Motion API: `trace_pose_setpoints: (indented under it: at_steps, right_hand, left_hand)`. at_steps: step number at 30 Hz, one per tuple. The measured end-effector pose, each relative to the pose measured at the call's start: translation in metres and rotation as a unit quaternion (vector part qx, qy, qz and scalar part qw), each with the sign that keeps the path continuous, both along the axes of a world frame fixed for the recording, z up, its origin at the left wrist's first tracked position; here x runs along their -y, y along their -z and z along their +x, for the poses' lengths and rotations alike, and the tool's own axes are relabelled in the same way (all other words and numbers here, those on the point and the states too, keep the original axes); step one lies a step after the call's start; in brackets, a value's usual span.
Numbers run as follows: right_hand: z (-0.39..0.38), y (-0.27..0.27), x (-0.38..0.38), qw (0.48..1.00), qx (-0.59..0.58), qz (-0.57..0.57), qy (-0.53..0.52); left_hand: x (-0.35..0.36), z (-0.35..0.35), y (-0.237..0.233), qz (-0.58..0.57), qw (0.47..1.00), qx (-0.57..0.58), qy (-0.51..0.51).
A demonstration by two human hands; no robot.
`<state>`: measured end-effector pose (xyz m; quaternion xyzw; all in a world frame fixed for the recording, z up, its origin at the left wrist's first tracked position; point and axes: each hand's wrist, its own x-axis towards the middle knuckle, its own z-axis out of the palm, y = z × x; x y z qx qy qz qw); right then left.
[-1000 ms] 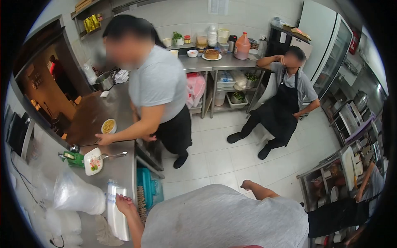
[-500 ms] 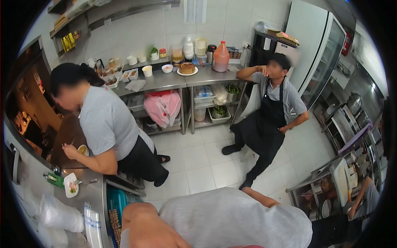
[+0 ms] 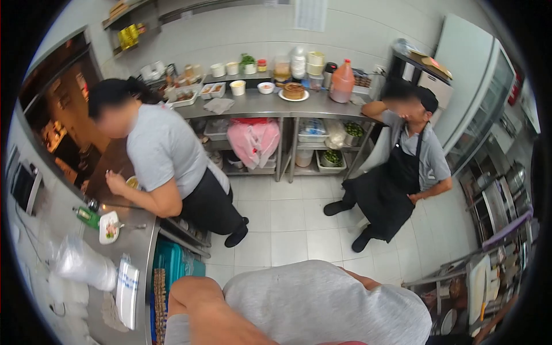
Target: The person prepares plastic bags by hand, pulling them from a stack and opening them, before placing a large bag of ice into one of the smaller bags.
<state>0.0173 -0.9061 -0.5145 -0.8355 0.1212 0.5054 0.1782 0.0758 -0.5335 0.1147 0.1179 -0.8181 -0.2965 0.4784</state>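
Observation:
At the bottom are my grey shirt (image 3: 322,302) and my bent left arm (image 3: 198,299), elbow pointing forward and forearm folding back towards my body. My left hand is out of sight below the frame edge. Only a sliver of my right arm (image 3: 359,279) shows past the shirt, and my right hand is hidden. Nearest my left elbow is a teal crate (image 3: 172,256) under the steel counter (image 3: 138,244). On that counter lie a white dish with food (image 3: 109,228), a green bottle (image 3: 87,217) and a stack of clear plastic containers (image 3: 86,264).
A co-worker in a black cap (image 3: 167,149) leans over the left counter, one hand by a small bowl (image 3: 133,182). Another co-worker in a black apron (image 3: 397,172) leans by the back counter (image 3: 253,106), which holds a cake (image 3: 293,91) and an orange jug (image 3: 342,83). Shelving (image 3: 448,287) stands right.
My view has turned a little left, so the room sits further right in it. The aproned co-worker's head has dipped towards the raised hand. Less of my right arm shows.

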Motion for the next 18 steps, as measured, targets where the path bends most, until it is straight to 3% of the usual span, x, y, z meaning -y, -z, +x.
trace_pose_setpoints:
  at_steps: [3,6,7,9,10,11,12,18]
  right_hand:
    - [0.027,-0.011,-0.035,0.999,0.04,0.032,-0.017]
    - [0.051,-0.024,-0.072,0.995,0.07,0.057,-0.043]
    - [0.06,-0.028,-0.084,0.994,0.076,0.062,-0.053]
    - [0.076,-0.035,-0.112,0.991,0.084,0.073,-0.077]
    - [0.085,-0.038,-0.127,0.989,0.087,0.075,-0.092]
    - [0.093,-0.041,-0.141,0.987,0.089,0.08,-0.107]
    - [0.102,-0.045,-0.158,0.985,0.09,0.082,-0.123]
    - [0.146,-0.075,-0.284,0.964,0.108,0.132,-0.203]
  left_hand:
    - [-0.02,-0.007,-0.003,-0.056,0.996,0.001,-0.075]
    - [-0.049,-0.027,0.003,0.179,0.982,-0.013,-0.062]
    - [-0.064,-0.032,0.003,0.278,0.955,-0.101,-0.016]
    - [-0.101,-0.041,0.0,0.444,0.847,-0.281,0.078]
    - [-0.112,-0.043,-0.002,0.269,0.94,-0.211,-0.005]
    - [-0.121,-0.042,-0.006,0.086,0.984,-0.122,-0.093]
    - [-0.132,-0.044,-0.008,-0.095,0.979,-0.019,-0.18]
    - [-0.224,-0.072,0.002,0.0,0.963,0.037,-0.268]
